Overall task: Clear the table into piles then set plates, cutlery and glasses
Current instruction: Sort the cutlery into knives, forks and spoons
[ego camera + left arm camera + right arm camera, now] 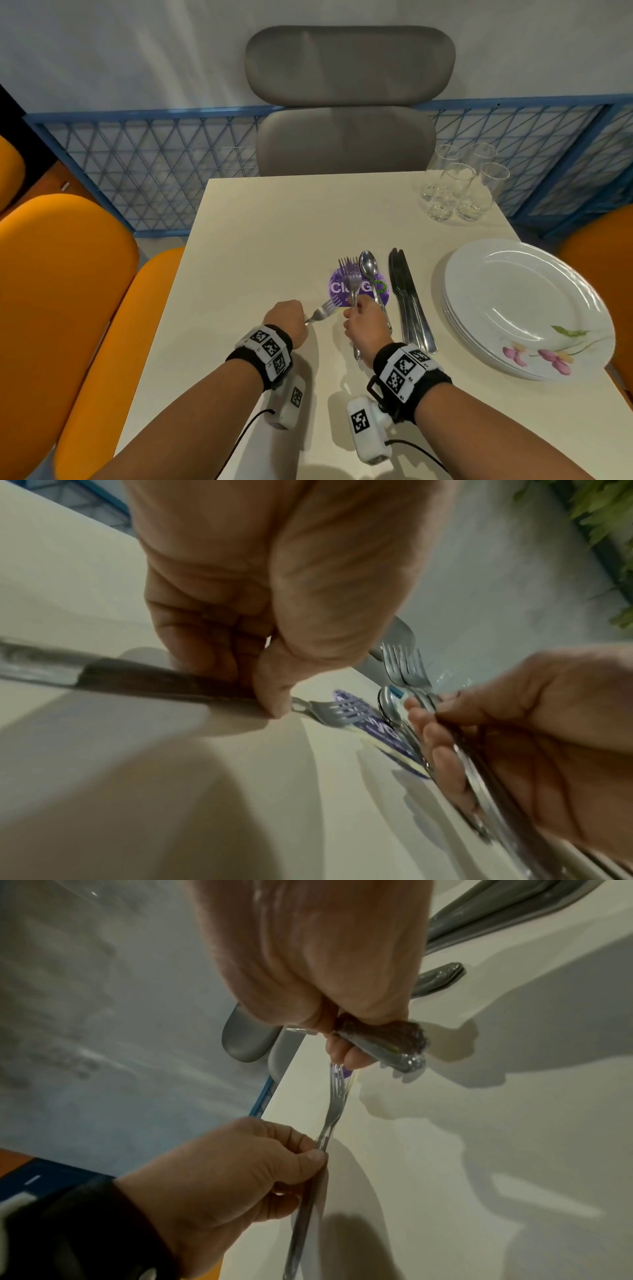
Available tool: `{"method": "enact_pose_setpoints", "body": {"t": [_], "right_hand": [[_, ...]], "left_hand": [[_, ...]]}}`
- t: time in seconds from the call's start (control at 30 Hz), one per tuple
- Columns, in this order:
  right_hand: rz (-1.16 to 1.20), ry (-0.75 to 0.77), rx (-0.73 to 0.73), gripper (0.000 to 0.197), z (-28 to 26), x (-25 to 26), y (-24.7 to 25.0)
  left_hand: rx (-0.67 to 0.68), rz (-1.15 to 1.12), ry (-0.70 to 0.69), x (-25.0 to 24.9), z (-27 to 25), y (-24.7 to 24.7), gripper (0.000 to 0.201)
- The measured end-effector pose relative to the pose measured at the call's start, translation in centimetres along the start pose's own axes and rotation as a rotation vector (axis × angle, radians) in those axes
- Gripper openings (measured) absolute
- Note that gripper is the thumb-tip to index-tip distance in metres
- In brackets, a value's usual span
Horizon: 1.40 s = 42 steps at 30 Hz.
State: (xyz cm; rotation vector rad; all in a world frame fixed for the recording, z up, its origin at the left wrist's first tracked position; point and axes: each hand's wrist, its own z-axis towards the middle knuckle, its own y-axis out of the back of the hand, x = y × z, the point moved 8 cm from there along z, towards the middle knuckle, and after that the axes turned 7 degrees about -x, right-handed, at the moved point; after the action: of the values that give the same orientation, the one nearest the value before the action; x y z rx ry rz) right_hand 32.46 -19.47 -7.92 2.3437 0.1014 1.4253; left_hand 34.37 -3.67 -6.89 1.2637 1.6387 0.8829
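Observation:
My left hand (286,318) pinches a single fork (323,311) by its neck, tines pointing right toward the other hand; the same fork (339,712) shows in the left wrist view under my thumb. My right hand (364,323) grips a bundle of forks (350,277) by the handles, tines pointing away over a purple round sticker (337,286). A spoon (369,265) lies just right of them. Two dark knives (406,294) lie side by side further right. A stack of white floral plates (520,308) sits at the right edge. Several clear glasses (459,185) stand at the far right corner.
The cream table (257,240) has bare surface on its left and far half. A grey chair (346,102) faces me across the table. Orange seats (65,291) stand along the left, another at the right edge. A blue lattice fence runs behind.

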Motion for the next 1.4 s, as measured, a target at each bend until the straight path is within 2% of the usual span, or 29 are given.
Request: {"method": "enact_pose_setpoints", "body": {"t": [0.13, 0.2, 0.23, 0.33, 0.47, 0.6, 0.77, 0.87, 1.0, 1.07, 1.17, 1.3, 1.4], "right_hand": [[0.061, -0.011, -0.065, 0.02, -0.3, 0.4, 0.5], [0.162, -0.045, -0.027, 0.025, -1.0, 0.7, 0.2], [0.205, -0.054, -0.004, 0.026, -1.2, 0.8, 0.0], [0.235, -0.006, 0.037, 0.022, -2.1, 1.8, -0.6], [0.252, 0.04, 0.042, 0.027, -2.6, 2.4, -0.9], [0.319, -0.014, 0.038, 0.024, -2.4, 1.9, -0.6], [0.456, -0.075, 0.137, 0.028, -3.0, 1.6, -1.1], [0.367, -0.054, 0.196, 0.029, -3.0, 1.5, -1.7], [0.191, 0.073, 0.199, 0.032, -3.0, 2.0, -1.5], [0.077, 0.186, 0.194, 0.031, -3.0, 2.8, -1.5], [-0.246, 0.398, 0.204, 0.026, -3.2, 3.7, -2.0], [-0.591, 0.516, 0.08, 0.012, -3.3, 3.9, -1.3], [-0.748, 0.57, 0.033, 0.022, -3.8, 3.9, -0.7]], "left_hand": [[-0.02, -0.25, 0.097, 1.6, -0.3, 0.8, 0.017], [-0.007, -0.531, 0.115, 1.5, -0.5, 0.8, 0.01], [0.014, -0.703, 0.122, 1.2, -0.8, 0.7, 0.013], [0.097, -1.068, 0.157, -0.4, -1.9, 0.7, 0.012], [0.071, -1.141, 0.186, -1.2, -1.9, 1.3, 0.007], [0.101, -1.171, 0.233, -1.5, -2.2, 1.4, 0.002], [0.194, -1.237, 0.303, -1.7, -2.4, 1.0, 0.019], [0.23, -1.242, 0.329, -1.8, -2.4, 0.8, 0.019], [0.168, -1.301, 0.405, -1.4, -1.6, 0.5, 0.012], [0.157, -1.358, 0.453, -1.3, -1.4, 0.2, 0.008], [0.157, -1.399, 0.518, -1.1, -1.4, -0.2, 0.011], [0.142, -1.418, 0.58, -0.3, -0.9, -0.3, 0.012], [0.125, -1.419, 0.591, 0.1, -0.3, -0.1, 0.012]]}}
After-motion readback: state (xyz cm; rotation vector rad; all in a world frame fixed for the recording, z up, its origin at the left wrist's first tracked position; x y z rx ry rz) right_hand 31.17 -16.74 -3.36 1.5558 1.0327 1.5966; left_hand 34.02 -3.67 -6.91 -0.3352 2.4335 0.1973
